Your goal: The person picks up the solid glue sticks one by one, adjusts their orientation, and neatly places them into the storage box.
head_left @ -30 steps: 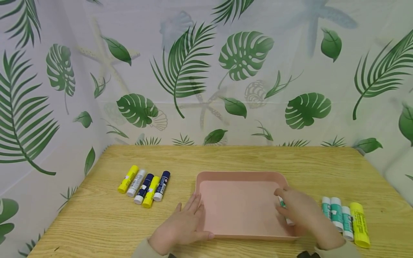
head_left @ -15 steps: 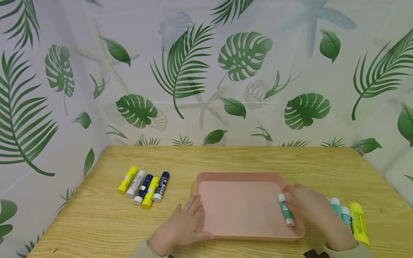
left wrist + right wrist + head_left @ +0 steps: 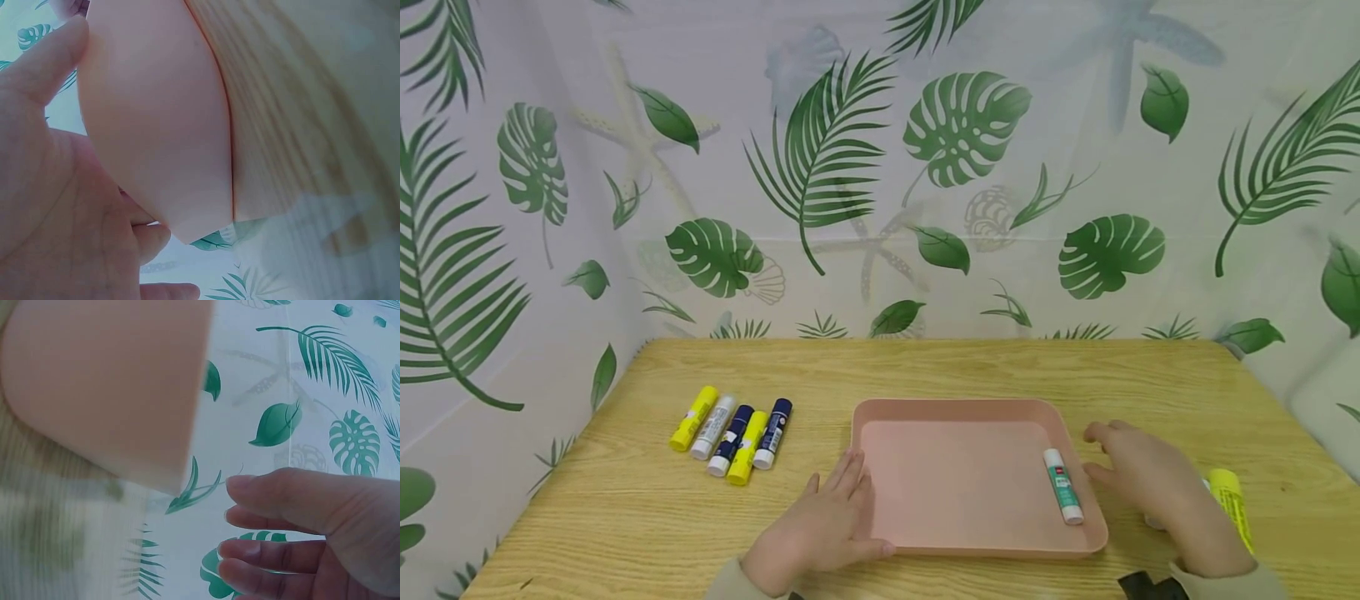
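Observation:
A shallow pink tray (image 3: 955,487) lies on the wooden table, with one white-and-teal glue stick (image 3: 1063,487) inside along its right wall. My left hand (image 3: 820,521) rests at the tray's left front corner, fingers straight along the side. In the left wrist view its thumb touches the rim of the tray (image 3: 156,112). Just outside the right wall is my right hand (image 3: 1150,479), holding nothing, fingers loosely bent. The right wrist view puts its fingers (image 3: 250,487) apart from the tray (image 3: 106,381). That hand and forearm hide most of the glue sticks on the right.
Several glue sticks in yellow, white and navy, among them a navy one (image 3: 772,433), lie in a slanted row on the left. At the right a large yellow glue stick (image 3: 1231,504) shows past the right wrist. A leaf-printed cloth (image 3: 880,167) hangs behind the table.
My right hand has let go of the teal glue stick, which stays in the tray, and has moved right, out over the tray's wall. The left hand has stayed in place.

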`<state>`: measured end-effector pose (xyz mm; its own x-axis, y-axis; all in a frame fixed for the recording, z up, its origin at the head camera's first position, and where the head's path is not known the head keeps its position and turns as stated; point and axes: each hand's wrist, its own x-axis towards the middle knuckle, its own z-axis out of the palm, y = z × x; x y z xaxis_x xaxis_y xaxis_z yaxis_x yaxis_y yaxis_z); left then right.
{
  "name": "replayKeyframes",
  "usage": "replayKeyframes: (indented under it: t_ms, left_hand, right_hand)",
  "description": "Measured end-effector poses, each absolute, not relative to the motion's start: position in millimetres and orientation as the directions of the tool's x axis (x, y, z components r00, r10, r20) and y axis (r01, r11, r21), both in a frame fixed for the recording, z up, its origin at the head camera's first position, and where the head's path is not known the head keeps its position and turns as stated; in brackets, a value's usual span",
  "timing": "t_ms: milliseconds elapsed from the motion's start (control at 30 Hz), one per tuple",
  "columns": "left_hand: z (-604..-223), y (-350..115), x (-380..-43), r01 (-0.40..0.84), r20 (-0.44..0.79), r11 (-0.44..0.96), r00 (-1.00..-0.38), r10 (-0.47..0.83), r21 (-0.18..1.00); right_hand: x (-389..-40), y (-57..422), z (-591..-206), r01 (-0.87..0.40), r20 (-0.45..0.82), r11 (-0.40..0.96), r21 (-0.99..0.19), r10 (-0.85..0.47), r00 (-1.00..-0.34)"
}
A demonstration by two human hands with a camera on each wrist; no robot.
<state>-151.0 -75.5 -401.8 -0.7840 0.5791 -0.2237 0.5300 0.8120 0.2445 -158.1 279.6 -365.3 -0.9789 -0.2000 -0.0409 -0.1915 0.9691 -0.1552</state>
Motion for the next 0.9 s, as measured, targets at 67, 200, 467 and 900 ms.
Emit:
replayKeyframes:
  t_ms: [67, 200, 467, 900]
  left_hand:
    - [-402.2, -75.7, -151.4, 0.529, -0.225, 0.813, -0.785, 0.577, 0.243]
    - [-403.4, -76.4, -152.0, 0.525, -0.225, 0.817, -0.788, 0.573, 0.24]
    - [-403.9, -76.6, -151.0, 0.526, -0.215, 0.819, -0.793, 0.57, 0.231]
    - [-402.3, -75.2, -152.6, 0.53, -0.207, 0.812, -0.79, 0.577, 0.242]
  right_hand:
    - [-159.0, 281.6, -365.1, -0.19, -0.045, 0.97, -0.15, -0.198, -0.979]
    - [-160.7, 284.0, -364.3, -0.17, -0.059, 0.974, -0.152, -0.18, -0.982]
    - [-165.9, 294.3, -366.5, -0.138, -0.081, 0.975, -0.174, -0.153, -0.985]
    - [-170.3, 320.9, -375.5, -0.008, -0.185, 0.983, -0.185, -0.043, -0.982]
